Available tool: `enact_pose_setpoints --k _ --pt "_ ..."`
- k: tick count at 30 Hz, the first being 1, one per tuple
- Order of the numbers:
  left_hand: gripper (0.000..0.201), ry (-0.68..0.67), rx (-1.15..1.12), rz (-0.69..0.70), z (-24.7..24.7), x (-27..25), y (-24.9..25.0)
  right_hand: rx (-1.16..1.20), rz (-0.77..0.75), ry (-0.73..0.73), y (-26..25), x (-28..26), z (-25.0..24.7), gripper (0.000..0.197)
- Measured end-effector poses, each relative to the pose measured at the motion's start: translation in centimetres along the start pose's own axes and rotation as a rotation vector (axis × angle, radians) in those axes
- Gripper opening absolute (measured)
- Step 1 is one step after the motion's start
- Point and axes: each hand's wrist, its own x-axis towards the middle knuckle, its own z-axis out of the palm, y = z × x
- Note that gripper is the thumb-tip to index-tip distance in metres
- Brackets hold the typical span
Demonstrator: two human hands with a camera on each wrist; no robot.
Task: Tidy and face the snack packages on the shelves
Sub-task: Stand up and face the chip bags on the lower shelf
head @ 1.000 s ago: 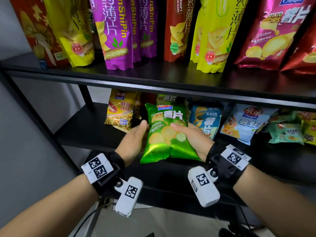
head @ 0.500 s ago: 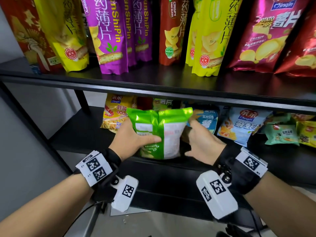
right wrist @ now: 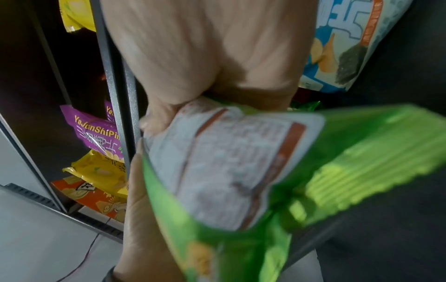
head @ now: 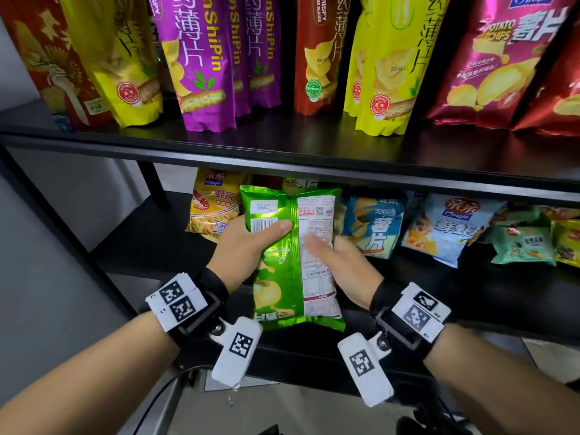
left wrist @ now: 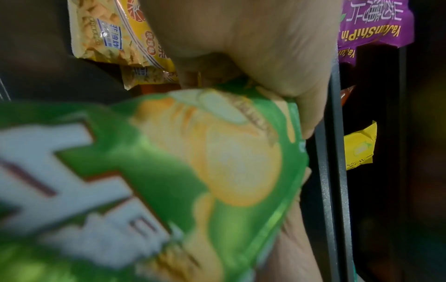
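I hold a green potato chip bag (head: 292, 277) in front of the lower shelf (head: 141, 246). Its back faces me, with the white printed label showing, and it is upside down. My left hand (head: 251, 243) grips its left side with the thumb across the barcode. On the bag's right side my right hand (head: 339, 262) grips it, thumb pressed on the white label. The left wrist view shows the bag's printed front (left wrist: 169, 190), blurred, under the left hand (left wrist: 253, 47). The right wrist view shows the label side (right wrist: 241, 171) below the right hand (right wrist: 205, 47).
Behind the bag a yellow shrimp-stick bag (head: 213, 208), a blue chip bag (head: 376, 227), a pale blue bag (head: 448, 227) and small green packs (head: 521, 246) lean on the lower shelf. Tall purple (head: 201, 64), yellow and red bags stand on the upper shelf (head: 282, 152).
The green bag faced me with its front a second ago. Both hands have turned it over, so its back now faces me, and it has come lower and closer.
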Motion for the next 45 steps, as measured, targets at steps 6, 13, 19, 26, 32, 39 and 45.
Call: enact_pose_setpoints --k 6,13,19,26,32,39,45 --pt "0.047 0.010 0.301 0.321 0.4 -0.9 -1.7 0.085 0.642 0.022 1.3 1.1 -0.6 0.064" --pt "0.044 -0.330 0.716 0.564 -0.2 -1.6 -3.6 0.791 0.544 -0.168 0.9 0.3 -2.4 0.068" --pt "0.083 -0.370 0.274 -0.007 -0.2 -2.9 -2.6 0.705 0.460 0.001 2.4 1.1 -2.8 0.042" --pt "0.071 -0.136 -0.176 -0.267 1.9 -1.8 -4.1 -0.343 -0.103 0.075 3.9 0.6 0.1 0.100" --pt "0.060 0.030 -0.355 -0.352 0.2 -0.3 -5.8 -0.364 -0.165 -0.001 2.8 -0.8 0.1 0.067" --pt "0.063 0.006 -0.264 -0.242 1.0 -0.8 -6.6 -0.379 0.048 0.107 3.4 0.6 2.8 0.095" --pt "0.026 0.006 0.026 -0.143 -1.4 0.2 -6.3 0.062 0.120 0.385 3.6 4.4 1.7 0.041"
